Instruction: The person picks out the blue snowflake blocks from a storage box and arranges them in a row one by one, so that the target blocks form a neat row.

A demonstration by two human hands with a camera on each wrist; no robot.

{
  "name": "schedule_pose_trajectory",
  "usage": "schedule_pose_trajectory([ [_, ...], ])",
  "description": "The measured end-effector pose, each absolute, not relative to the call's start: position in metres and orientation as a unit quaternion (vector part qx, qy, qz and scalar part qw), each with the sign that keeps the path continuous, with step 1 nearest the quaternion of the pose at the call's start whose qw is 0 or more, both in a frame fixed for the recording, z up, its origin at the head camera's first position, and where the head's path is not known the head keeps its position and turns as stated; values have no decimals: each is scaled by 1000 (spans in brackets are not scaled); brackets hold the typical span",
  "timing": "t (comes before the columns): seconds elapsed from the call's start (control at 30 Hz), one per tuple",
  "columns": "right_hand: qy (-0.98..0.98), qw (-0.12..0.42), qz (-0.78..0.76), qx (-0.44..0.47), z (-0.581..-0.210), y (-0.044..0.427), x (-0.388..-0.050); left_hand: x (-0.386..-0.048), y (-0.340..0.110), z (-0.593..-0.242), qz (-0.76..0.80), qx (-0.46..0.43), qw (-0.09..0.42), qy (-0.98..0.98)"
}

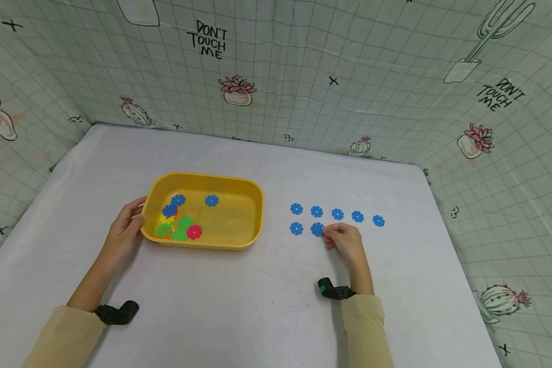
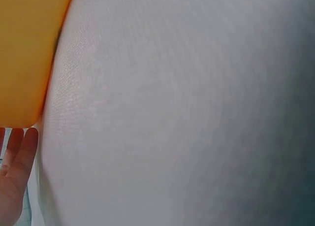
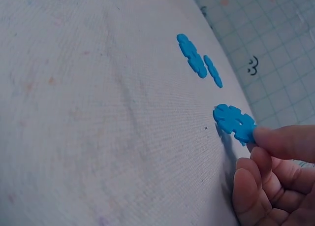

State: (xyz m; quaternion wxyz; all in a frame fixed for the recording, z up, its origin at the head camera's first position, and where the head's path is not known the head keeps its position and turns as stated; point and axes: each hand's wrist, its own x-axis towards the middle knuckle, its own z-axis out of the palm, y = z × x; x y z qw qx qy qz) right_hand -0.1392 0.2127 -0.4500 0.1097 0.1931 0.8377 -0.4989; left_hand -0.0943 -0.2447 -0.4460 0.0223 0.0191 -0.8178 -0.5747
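Note:
My right hand (image 1: 345, 241) pinches a blue notched plastic disc (image 3: 232, 121) between thumb and forefinger, its other fingers curled beneath. In the right wrist view the disc is tilted, with a shadow under it. Beside it on the table lies another blue disc (image 1: 296, 228), and behind them runs a row of several more, such as a blue disc (image 1: 337, 214). My left hand (image 1: 125, 225) touches the left end of a yellow tray (image 1: 253, 225); its fingers (image 2: 24, 154) look fairly straight against the tray's side in the left wrist view.
Inside the tray, mostly at its left, are several discs: a pink disc (image 1: 194, 232), a green disc (image 1: 185, 223), a blue disc (image 1: 211, 201), and yellow and orange ones partly covered. The white table (image 1: 239, 306) meets a patterned cloth (image 1: 285, 76) at back and sides.

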Motion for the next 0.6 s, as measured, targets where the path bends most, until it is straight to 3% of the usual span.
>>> schedule_pose_trajectory([
  [0.6,857,112,-464,195,-448,210,-141,-94,-244,-446,-574,17,24,-818],
])
